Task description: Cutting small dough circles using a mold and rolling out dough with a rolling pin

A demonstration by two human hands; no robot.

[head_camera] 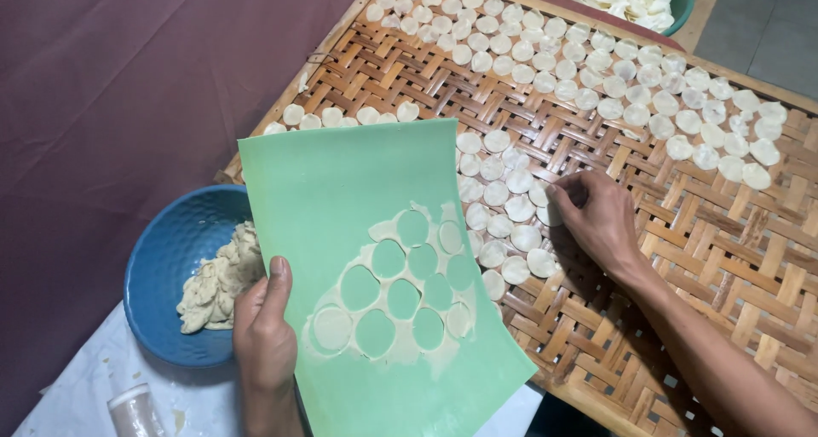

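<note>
My left hand point(264, 330) grips the left edge of a green flexible sheet point(341, 190), thumb on top. A thin layer of pale dough point(400, 347) sticks to the sheet, with several round holes cut out and one disc point(331, 327) still in place. My right hand point(596, 215) rests on the woven bamboo tray point(682, 232), fingertips on a pale dough disc point(550, 213) at the edge of a cluster of discs point(511, 207).
Rows of dough discs point(596, 71) cover the tray's far part. A blue bowl point(170, 258) with scrap dough point(217, 284) sits at the left. A green tub point(677, 2) of pale pieces stands beyond the tray. A small roller point(132, 411) lies near the bottom left.
</note>
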